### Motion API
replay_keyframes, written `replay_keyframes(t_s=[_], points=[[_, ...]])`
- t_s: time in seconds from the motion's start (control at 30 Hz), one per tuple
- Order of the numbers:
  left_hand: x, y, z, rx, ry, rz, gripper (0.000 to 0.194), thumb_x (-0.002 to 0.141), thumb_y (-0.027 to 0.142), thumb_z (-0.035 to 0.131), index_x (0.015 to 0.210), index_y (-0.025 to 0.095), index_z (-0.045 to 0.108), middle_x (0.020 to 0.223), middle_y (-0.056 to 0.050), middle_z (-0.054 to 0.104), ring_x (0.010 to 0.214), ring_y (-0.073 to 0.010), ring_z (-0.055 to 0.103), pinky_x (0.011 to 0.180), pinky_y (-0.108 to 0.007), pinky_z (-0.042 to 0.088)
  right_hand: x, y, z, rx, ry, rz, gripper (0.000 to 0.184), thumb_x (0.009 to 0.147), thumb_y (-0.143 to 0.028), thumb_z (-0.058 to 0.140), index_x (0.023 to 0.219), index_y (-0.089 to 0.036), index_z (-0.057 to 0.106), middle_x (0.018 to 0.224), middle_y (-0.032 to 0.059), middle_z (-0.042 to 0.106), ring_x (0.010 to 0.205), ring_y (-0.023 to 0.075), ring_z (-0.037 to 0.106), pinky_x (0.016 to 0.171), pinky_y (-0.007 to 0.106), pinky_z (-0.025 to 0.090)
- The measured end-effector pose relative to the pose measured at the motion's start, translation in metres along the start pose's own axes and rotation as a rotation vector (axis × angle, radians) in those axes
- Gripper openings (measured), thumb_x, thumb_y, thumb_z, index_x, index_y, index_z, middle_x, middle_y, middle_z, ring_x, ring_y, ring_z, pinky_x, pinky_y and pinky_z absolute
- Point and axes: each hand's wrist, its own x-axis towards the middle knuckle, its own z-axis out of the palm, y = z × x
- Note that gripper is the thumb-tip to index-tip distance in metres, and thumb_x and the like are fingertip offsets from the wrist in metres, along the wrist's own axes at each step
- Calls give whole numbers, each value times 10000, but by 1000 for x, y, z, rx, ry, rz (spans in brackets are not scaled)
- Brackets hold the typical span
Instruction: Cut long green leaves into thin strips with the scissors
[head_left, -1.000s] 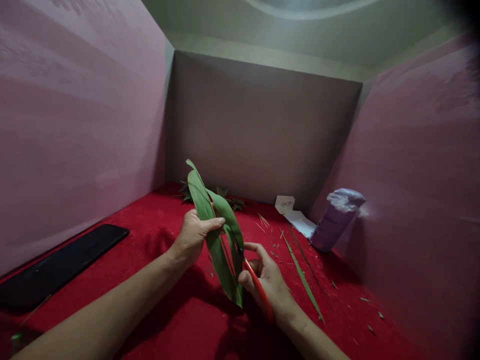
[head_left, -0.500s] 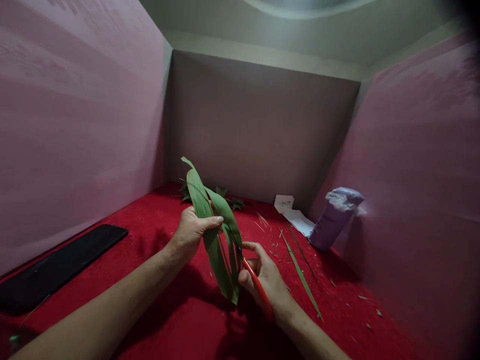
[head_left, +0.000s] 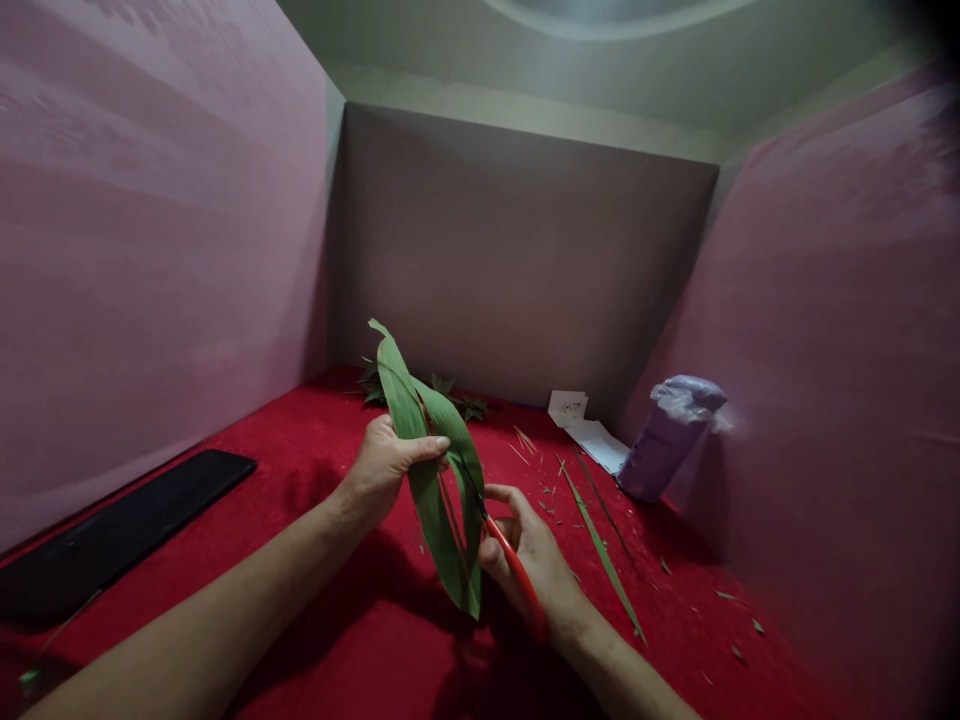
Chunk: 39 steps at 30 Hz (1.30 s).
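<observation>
Long green leaves (head_left: 437,517) are pinched between the thumb and fingers of my left hand (head_left: 392,455), near their middle. They reach up past the hand and hang down below it, with a reddish-brown stem or strip between them. My right hand (head_left: 529,555) is closed around red-handled scissors (head_left: 517,570). The dark blades point up and left and lie against the right-hand leaf, partly hidden by it. Whether the blades are apart I cannot tell.
Red cloth (head_left: 360,650) covers the surface. A long cut leaf strip (head_left: 604,555) and small scraps lie at right. Behind are leafy sprigs (head_left: 371,383), white papers (head_left: 596,440) and a purple plastic-wrapped pack (head_left: 667,440). A black flat object (head_left: 135,520) lies left, between pink side walls.
The leaves have shifted slightly to the right and down in my left hand. My right hand and the scissors stay almost in place at the leaf.
</observation>
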Motion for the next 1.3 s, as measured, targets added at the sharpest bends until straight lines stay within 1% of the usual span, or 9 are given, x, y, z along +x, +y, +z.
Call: replay_keyframes(t_s=[0.23,0.4,0.57,0.83,1.03,1.17,1.3], points=[[0,4,1,6,15,-40,191,527,177,733,665,101,626,567,-24,621,457,-109,552,480,-219,465,0,0,-1,-11,-44,-13,680,698,-624,554,1166,-154,406,571,-50,461,462,73,342,414,173,249],[0,3,2,-23,15,-9,243,538,174,731,747,101,629,636,-33,639,511,-124,579,519,-233,481,0,1,-1,34,-66,-10,695,699,-653,520,1170,-157,399,568,-53,461,436,65,331,398,169,249],[1,2,1,-45,42,17,241,551,168,729,761,112,624,640,-11,632,527,-117,579,534,-233,486,1,4,-1,30,-52,7,707,683,-654,539,1173,-165,395,561,-62,448,438,66,327,399,168,250],[-1,-1,1,-13,1,20,221,566,169,723,754,110,622,642,-14,621,530,-112,573,534,-226,481,0,1,0,17,-51,-3,708,688,-658,530,1168,-157,394,573,-51,462,452,71,341,411,171,258],[1,-3,0,23,-7,18,195,578,183,720,723,104,617,609,-11,605,498,-100,547,503,-216,463,1,-1,0,33,-36,2,718,671,-670,536,1148,-147,416,553,-57,442,440,65,316,401,168,236],[1,-4,0,33,-7,17,189,579,182,719,719,103,619,605,-12,607,496,-99,546,500,-215,460,1,-1,0,19,5,-6,726,646,-660,573,1135,-141,441,541,-55,448,441,71,331,403,172,248],[0,-4,0,32,0,-7,197,568,186,726,706,99,616,597,-18,611,489,-106,550,504,-227,468,1,-2,0,16,7,-11,712,650,-650,577,1133,-143,445,544,-49,465,442,75,346,404,173,261]])
